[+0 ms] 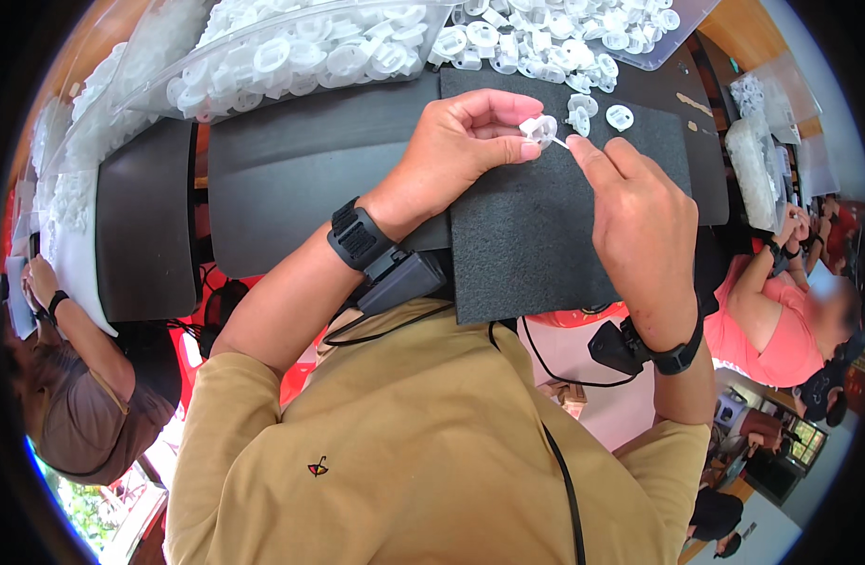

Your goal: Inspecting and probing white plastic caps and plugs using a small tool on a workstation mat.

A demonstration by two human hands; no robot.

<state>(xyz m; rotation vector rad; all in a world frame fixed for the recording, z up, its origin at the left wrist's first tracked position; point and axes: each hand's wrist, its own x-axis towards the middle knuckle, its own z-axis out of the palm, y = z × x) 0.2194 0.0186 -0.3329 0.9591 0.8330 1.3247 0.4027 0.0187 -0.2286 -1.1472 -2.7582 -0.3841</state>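
Between the thumb and fingers of my left hand (pixel 456 141) is a small white round plastic part (pixel 543 128) with an opening in it, held above the dark foam mat (pixel 536 235). My right hand (pixel 644 212) is closed, with its index finger and thumb pinching a thin white strip (pixel 560 143). The strip's far end reaches the edge of the round part; whether it belongs to that part or is separate, I cannot tell. Just beyond my hands on the mat lie a small stack of white parts (pixel 579 115) and a single white disc (pixel 620 118).
A clear bin (pixel 291 71) full of white plastic parts stands at the far left of the dark table (pixel 301 179). More loose white parts (pixel 545 42) are heaped at the far side. Clear bags (pixel 757 169) sit to the right. Other people work at both sides.
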